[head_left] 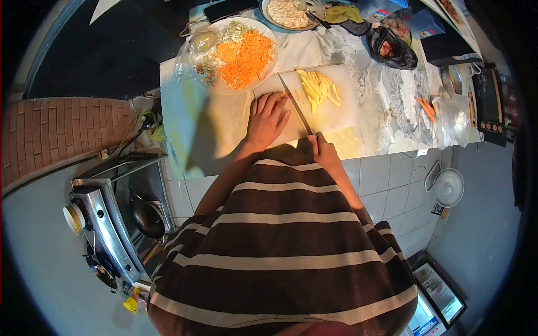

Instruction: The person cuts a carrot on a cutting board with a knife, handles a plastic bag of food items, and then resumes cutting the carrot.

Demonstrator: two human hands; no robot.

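Observation:
My right hand (323, 150) is wrapped round the handle of a long knife (295, 104), whose blade slants up and left across the white cutting board (344, 117). My left hand (268, 120) presses down on the board just left of the blade, fingers bent and thumb apart. Under its fingertips shows a small orange piece of carrot (284, 94), mostly hidden. Right of the blade lies a pile of pale yellow cut sticks (318, 89). Beyond my left hand, a large plate (271, 39) holds shredded carrot (246, 59), other shreds and a plastic-wrapped bundle.
At the back stand a bowl of pale food (288, 14) with a spoon and a black plastic bag (392, 49). Carrots (426, 108) lie right, near a clear bag (451, 120). A stove (103, 229) with a pan (148, 217) is at left, a white fan (448, 187) at right.

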